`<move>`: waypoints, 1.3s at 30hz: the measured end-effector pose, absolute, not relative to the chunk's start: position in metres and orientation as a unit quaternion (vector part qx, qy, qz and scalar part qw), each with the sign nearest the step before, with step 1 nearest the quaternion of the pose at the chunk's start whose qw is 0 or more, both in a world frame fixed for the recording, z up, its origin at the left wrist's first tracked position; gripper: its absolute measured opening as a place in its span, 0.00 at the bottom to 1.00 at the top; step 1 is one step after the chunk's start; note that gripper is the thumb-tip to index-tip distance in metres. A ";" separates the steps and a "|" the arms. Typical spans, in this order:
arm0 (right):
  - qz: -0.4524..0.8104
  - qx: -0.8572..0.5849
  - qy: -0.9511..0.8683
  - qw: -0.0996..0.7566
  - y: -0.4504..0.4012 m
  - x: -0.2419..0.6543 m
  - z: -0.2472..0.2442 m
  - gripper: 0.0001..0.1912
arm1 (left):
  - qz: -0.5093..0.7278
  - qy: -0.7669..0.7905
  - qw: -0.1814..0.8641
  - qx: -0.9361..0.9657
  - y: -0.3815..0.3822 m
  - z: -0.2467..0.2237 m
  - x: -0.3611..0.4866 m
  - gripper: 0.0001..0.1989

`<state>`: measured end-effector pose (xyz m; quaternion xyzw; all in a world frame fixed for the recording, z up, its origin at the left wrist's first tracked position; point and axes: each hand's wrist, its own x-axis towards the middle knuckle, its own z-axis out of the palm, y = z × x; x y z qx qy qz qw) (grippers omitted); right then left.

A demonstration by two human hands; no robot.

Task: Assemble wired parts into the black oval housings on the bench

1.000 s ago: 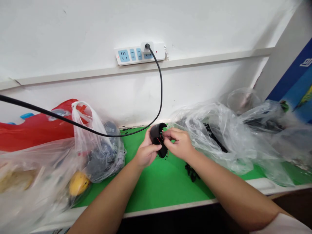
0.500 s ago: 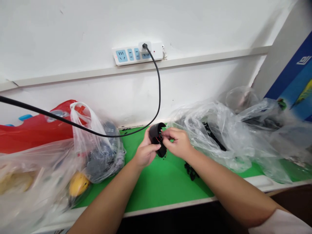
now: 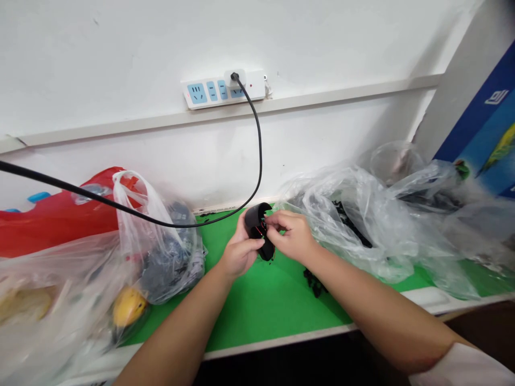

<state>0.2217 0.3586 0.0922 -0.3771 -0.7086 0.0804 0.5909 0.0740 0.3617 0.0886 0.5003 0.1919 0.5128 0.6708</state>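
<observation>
A short black plastic cylindrical housing (image 3: 257, 225) stands tilted on its end above the green mat (image 3: 257, 305), with thin red wires (image 3: 261, 229) at its opening. My left hand (image 3: 240, 251) wraps its lower side. My right hand (image 3: 290, 236) reaches in from the right, and its fingertips pinch at the red wires. The fingers hide most of the opening, so the inside cannot be seen. A black power cable (image 3: 260, 155) runs just behind the housing without visibly touching it.
Clear plastic bags (image 3: 362, 225) holding dark parts crowd the right of the mat. Another bag (image 3: 161, 252) and a red plastic object (image 3: 52, 225) lie left. A small heap of black pieces (image 3: 314, 282) sits below my right wrist. The wall behind carries a power strip (image 3: 223, 90).
My hands and the housing keep nearly the same grip. The whole scene drifts slightly left in the view as my head moves.
</observation>
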 end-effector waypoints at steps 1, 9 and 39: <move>0.082 -0.378 -0.708 0.591 0.359 0.222 0.092 0.08 | 0.513 0.191 0.671 0.500 0.362 0.089 0.074 0.35; 0.063 -0.371 -0.714 0.590 0.358 0.221 0.093 0.08 | 0.515 0.189 0.675 0.493 0.361 0.089 0.074 0.35; 0.057 -0.373 -0.719 0.584 0.358 0.221 0.093 0.08 | 0.523 0.204 0.647 0.515 0.360 0.091 0.074 0.35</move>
